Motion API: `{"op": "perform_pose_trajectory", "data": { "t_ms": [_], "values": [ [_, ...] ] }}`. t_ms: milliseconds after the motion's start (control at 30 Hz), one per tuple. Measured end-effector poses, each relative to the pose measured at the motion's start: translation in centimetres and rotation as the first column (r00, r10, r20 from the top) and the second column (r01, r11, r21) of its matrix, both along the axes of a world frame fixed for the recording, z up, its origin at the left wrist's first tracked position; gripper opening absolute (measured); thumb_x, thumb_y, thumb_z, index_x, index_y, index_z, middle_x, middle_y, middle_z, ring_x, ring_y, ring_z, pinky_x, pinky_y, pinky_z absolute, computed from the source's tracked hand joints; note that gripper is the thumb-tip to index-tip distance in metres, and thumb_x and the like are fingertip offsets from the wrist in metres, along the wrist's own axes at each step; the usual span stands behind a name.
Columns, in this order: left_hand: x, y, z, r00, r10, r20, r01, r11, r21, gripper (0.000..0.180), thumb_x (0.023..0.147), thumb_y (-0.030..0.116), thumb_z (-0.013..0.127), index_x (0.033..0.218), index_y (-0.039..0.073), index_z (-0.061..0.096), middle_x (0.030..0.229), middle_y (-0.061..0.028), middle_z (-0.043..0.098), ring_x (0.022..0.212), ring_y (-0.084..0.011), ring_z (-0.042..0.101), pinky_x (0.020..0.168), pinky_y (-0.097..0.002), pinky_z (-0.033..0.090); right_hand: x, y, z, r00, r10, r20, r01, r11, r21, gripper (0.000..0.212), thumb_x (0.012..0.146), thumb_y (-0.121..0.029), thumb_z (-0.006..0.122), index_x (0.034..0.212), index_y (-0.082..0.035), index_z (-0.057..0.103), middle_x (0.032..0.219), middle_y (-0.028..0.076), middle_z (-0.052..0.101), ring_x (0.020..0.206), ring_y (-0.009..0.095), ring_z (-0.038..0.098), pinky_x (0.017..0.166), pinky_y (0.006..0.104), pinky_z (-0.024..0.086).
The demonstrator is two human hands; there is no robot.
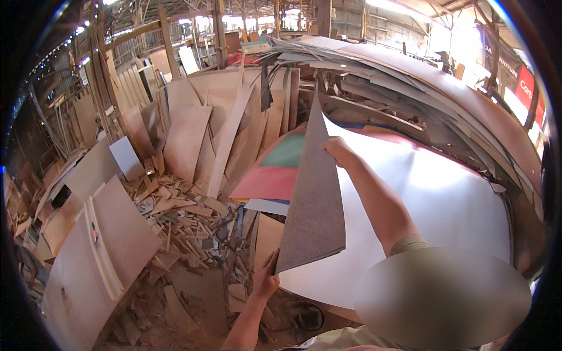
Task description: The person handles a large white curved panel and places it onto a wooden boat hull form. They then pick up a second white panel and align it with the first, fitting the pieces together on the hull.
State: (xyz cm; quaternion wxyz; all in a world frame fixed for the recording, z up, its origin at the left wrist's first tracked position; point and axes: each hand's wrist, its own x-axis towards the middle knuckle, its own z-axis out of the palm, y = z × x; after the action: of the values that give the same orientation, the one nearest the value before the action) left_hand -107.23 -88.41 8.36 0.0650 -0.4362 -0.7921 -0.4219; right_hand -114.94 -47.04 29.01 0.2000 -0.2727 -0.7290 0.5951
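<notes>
A long, tapering grey-brown laminate sheet point(313, 199) stands tilted over a large glossy white sheet point(433, 193). Its near lower edge looks like more than one thin layer. My left hand point(267, 279) is closed on the near left corner, with some fingers hidden behind it. Farther away, my right hand point(338, 150) grips the right-hand edge, its arm reaching over the white sheet. Whether the brown piece is separate from the white sheet below, I cannot tell. Red sheet point(266, 182) and green sheet point(285, 151) show to the left, partly covered by the brown one.
Wood scraps point(184, 207) litter the floor at left. A large board point(99, 251) with a narrow strip and a small red-and-black tool point(95, 233) lies near left. Upright panels point(187, 140) lean at the back. A tall stack of sheets point(421, 76) fills the far right.
</notes>
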Motion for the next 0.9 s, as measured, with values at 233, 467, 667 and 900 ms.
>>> {"op": "perform_pose_trajectory", "data": {
  "t_ms": [233,467,667,900],
  "values": [
    [-1.4,-0.3,-3.5,0.974,-0.010,0.225,-0.026,0.987,0.158,0.044,0.089,0.008,0.056,0.133,0.004,0.051,0.122,-0.0183,0.061,0.100,-0.0353,0.064,0.079,-0.0383,0.052,-9.2,-8.1,4.3,0.971,0.118,0.209,-0.115,0.993,-0.024,0.029,0.081,-0.016,0.060,0.105,-0.001,0.063,0.091,0.019,0.064,0.069,0.029,0.068,0.054,0.0459,0.056],
    [-3.3,-0.6,-3.5,0.910,0.064,0.410,-0.176,0.954,0.242,0.027,0.090,0.012,0.061,0.112,-0.005,0.060,0.105,-0.0166,0.066,0.095,-0.0292,0.063,0.083,-0.0386,0.049,-14.2,-12.6,4.1,0.949,0.239,0.206,-0.259,0.963,0.075,0.044,0.085,-0.027,0.059,0.121,-0.001,0.054,0.121,0.020,0.056,0.080,0.034,0.068,0.062,0.0524,0.055],
    [-8.6,-1.0,-8.7,0.519,0.010,0.855,-0.427,0.869,0.249,0.043,0.082,0.002,0.067,0.122,-0.006,0.051,0.119,-0.0125,0.058,0.104,-0.0244,0.057,0.088,-0.0371,0.045,-0.2,-10.5,-10.2,0.993,0.086,0.079,-0.117,0.729,0.674,0.037,0.089,-0.043,0.057,0.102,-0.010,0.067,0.104,0.011,0.068,0.103,0.033,0.061,0.087,0.0450,0.048],
    [-7.9,-4.6,-18.6,0.071,-0.217,0.974,-0.527,0.821,0.222,0.049,0.080,0.002,0.066,0.126,0.000,0.050,0.119,-0.0098,0.054,0.108,-0.0268,0.053,0.092,-0.0402,0.045,47.9,-8.5,-35.3,0.349,-0.874,0.339,0.693,0.484,0.535,0.031,0.081,-0.017,0.067,0.108,-0.003,0.064,0.105,0.016,0.065,0.095,0.028,0.063,0.083,0.0370,0.051]
  ]
}}
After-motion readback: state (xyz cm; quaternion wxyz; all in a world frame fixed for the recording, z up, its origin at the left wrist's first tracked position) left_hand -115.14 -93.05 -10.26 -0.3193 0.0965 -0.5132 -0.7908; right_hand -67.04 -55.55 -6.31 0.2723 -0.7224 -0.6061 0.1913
